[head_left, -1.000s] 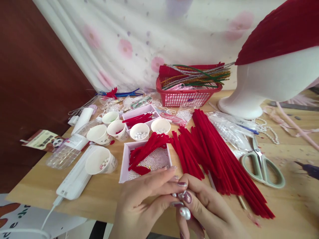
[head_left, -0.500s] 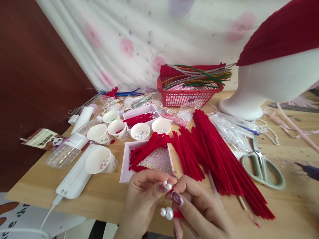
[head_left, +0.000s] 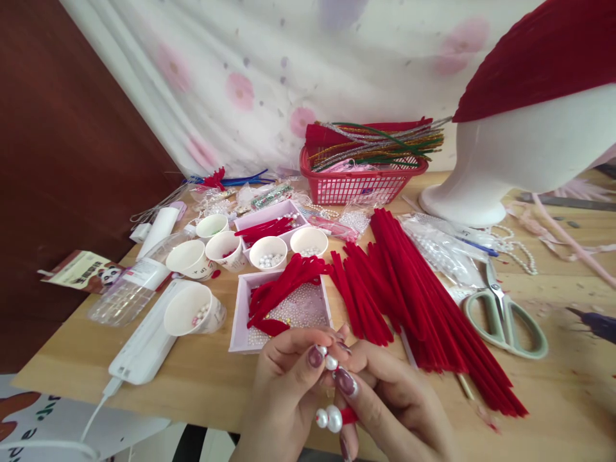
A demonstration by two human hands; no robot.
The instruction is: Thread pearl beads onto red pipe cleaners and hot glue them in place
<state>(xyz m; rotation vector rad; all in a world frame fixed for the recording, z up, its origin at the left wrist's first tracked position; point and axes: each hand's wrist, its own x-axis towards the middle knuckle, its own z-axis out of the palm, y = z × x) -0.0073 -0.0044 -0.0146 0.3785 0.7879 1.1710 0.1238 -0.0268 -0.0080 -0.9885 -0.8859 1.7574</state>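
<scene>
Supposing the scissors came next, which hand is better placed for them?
Probably the right hand: the scissors lie on its side, past the red strips; the left hand is farther away. Both hands, though, are occupied with the pearl-tipped red piece.

a pale curtain (head_left: 269,58) with pink blossoms hangs at twelve o'clock behind the bench (head_left: 206,385). between one and two o'clock, a red plastic basket (head_left: 363,187) holds silver, gold and green stems (head_left: 385,144). at two o'clock stands a white mannequin head (head_left: 524,151) in a dark red cover (head_left: 539,64). green-handled scissors (head_left: 503,311) lie at four o'clock. at eight, a white cable (head_left: 99,414) joins a long white device (head_left: 147,343), just beside a clear bottle (head_left: 129,295). a dark brown panel (head_left: 72,122) fills ten o'clock.
</scene>
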